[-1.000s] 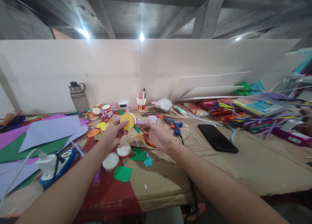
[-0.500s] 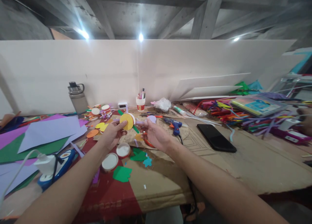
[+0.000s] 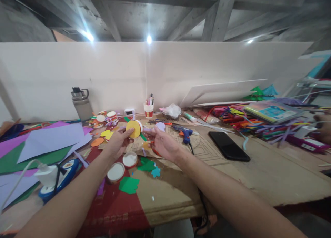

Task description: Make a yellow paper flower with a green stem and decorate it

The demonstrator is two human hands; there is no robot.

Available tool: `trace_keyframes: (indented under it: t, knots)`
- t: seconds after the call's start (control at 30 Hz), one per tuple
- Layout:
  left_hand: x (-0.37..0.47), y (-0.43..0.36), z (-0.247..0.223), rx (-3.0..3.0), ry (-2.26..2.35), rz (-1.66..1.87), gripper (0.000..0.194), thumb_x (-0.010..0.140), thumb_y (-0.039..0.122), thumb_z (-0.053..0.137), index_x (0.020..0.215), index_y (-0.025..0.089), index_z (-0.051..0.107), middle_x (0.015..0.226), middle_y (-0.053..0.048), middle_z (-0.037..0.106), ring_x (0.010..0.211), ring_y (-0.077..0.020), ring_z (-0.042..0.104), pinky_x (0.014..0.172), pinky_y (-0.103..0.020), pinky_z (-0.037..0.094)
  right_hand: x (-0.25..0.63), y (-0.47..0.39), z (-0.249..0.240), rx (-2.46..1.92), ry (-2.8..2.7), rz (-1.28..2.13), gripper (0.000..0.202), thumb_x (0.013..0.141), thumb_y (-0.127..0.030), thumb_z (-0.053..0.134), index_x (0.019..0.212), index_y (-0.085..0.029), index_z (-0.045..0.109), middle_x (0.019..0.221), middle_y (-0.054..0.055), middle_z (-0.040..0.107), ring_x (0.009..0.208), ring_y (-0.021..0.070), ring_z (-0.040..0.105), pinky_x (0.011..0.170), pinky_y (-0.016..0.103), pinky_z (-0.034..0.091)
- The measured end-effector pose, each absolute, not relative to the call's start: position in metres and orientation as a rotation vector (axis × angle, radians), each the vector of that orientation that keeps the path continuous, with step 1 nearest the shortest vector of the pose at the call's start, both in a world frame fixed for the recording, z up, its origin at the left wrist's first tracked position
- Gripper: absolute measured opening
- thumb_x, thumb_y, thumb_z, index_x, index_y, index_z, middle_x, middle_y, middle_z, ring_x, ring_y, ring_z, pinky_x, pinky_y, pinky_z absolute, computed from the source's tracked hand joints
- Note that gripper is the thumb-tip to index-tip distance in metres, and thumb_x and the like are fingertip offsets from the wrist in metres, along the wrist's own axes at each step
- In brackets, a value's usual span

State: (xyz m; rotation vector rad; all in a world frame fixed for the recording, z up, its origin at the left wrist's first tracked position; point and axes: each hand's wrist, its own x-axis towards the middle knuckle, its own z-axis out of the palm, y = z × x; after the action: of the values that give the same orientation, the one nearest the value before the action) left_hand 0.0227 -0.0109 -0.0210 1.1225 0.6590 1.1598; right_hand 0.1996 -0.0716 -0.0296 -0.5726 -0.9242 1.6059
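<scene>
My left hand pinches a round piece with a yellow disc face and a white and red rim, green strips sticking out above and below it. Just to its right, my right hand has its fingers closed at a light purple strip that reaches toward the round piece; a pale purple disc shows above these fingers. Below the hands lie two round white-topped lids, green paper scraps and a blue flower-shaped cutout.
A blue glue gun and a black phone lie to the right. Colored paper, a power strip and a bottle are left. Pipe cleaners lie at right, with a person's hand at the edge.
The view has shifted very slightly. Both hands keep nearly the same pose around the round piece and the purple strip.
</scene>
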Motion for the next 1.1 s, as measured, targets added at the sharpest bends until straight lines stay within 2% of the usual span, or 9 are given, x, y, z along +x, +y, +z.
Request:
trace_keyframes:
  t: [0.27,0.47,0.7,0.83,1.1]
  knots:
    - [0.0234,-0.0100,-0.0221,1.125,0.667,1.157,0.033,0.061,0.027,0.084,0.086,0.012,0.069,0.081,-0.002,0.063,0.066,-0.0079,0.056,0.047,-0.016,0.043,0.2004,-0.0681,-0.0337,-0.565,-0.957,1.599,0.034,0.087,-0.050,0.058,0.090,-0.019,0.070,0.088,0.004,0.062,0.077,0.0143,0.049,0.064,0.026,0.039]
    - [0.0225,-0.0114,-0.0204,1.110,0.662,1.148,0.032,0.061,0.023,0.084,0.086,0.012,0.068,0.081,-0.003,0.066,0.068,-0.0097,0.060,0.048,-0.017,0.043,0.1980,-0.0690,-0.0323,-0.624,-0.890,1.565,0.029,0.084,-0.046,0.063,0.088,-0.018,0.070,0.084,0.003,0.060,0.071,0.0128,0.048,0.061,0.025,0.037]
    - [0.0230,-0.0113,-0.0237,1.057,0.659,1.161,0.028,0.062,0.021,0.082,0.084,0.014,0.067,0.080,-0.002,0.069,0.066,-0.0106,0.062,0.051,-0.019,0.046,0.2001,-0.0715,-0.0293,-0.610,-0.905,1.608,0.032,0.085,-0.048,0.060,0.087,-0.018,0.071,0.081,0.004,0.059,0.070,0.0135,0.048,0.062,0.026,0.037]
    - [0.0240,-0.0123,-0.0240,1.047,0.634,1.134,0.027,0.066,0.020,0.079,0.090,0.015,0.067,0.086,-0.004,0.071,0.071,-0.0136,0.065,0.059,-0.024,0.053,0.2019,-0.0724,-0.0285,-0.585,-0.920,1.621,0.034,0.082,-0.051,0.063,0.088,-0.019,0.071,0.080,0.003,0.058,0.071,0.0136,0.047,0.063,0.026,0.036]
    - [0.0266,-0.0164,-0.0214,1.034,0.545,1.159,0.024,0.069,0.018,0.077,0.090,0.014,0.066,0.091,-0.005,0.071,0.078,-0.0152,0.066,0.069,-0.028,0.057,0.2028,-0.0719,-0.0274,-0.553,-0.934,1.629,0.034,0.087,-0.050,0.057,0.091,-0.020,0.071,0.083,0.003,0.059,0.073,0.0144,0.048,0.065,0.027,0.037]
